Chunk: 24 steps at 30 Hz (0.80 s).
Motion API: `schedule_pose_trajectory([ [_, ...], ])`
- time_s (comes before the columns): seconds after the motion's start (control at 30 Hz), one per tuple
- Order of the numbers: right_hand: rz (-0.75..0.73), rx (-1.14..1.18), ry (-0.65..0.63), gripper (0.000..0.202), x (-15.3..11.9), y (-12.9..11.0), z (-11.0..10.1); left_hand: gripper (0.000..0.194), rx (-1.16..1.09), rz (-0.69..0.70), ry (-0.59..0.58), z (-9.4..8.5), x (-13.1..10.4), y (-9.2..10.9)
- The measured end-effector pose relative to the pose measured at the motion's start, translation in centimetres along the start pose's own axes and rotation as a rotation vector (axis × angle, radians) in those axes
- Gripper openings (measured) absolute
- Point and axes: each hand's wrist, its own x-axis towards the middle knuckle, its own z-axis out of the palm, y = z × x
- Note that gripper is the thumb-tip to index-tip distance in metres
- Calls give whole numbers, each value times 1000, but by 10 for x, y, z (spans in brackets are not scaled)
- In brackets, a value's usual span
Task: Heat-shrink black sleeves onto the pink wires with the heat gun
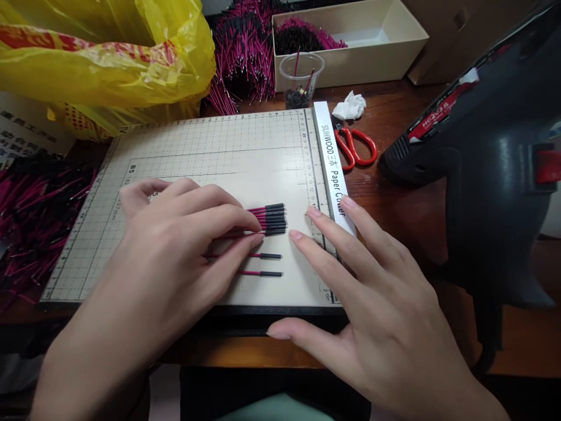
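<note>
A row of thin magenta wires with black sleeved ends [275, 217] lies side by side on the paper cutter's gridded board [188, 143]. My left hand [188, 240] is over them, its thumb and index finger pinched on a wire at the row's near edge; the wires' other ends are hidden under the palm. Two more sleeved wires [270, 265] lie apart, nearer to me. My right hand [363, 280] is open with fingers spread, its fingertips close to the sleeved ends and the white cutter rail [331, 158], holding nothing.
Red-handled scissors [362, 147], crumpled tissue [349, 106] and a clear plastic cup [301, 79] stand beyond the rail. A black heat gun [491, 128] is at right. Wire bundles [245, 52] lie behind, beside a cardboard box [350, 64] and yellow bag [131, 70]; more wires [39, 216] are left.
</note>
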Motion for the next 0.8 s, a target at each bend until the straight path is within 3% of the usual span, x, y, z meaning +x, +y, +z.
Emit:
schedule_pose_trajectory([
  [0.4, -23, 19, -12, 61, -2, 2, -1, 24, -50, 20, -83, -2, -4, -6],
  [0.8, -48, 32, 3, 55, -3, 3, 0, 22, -92, 18, -89, -1, -4, -9],
])
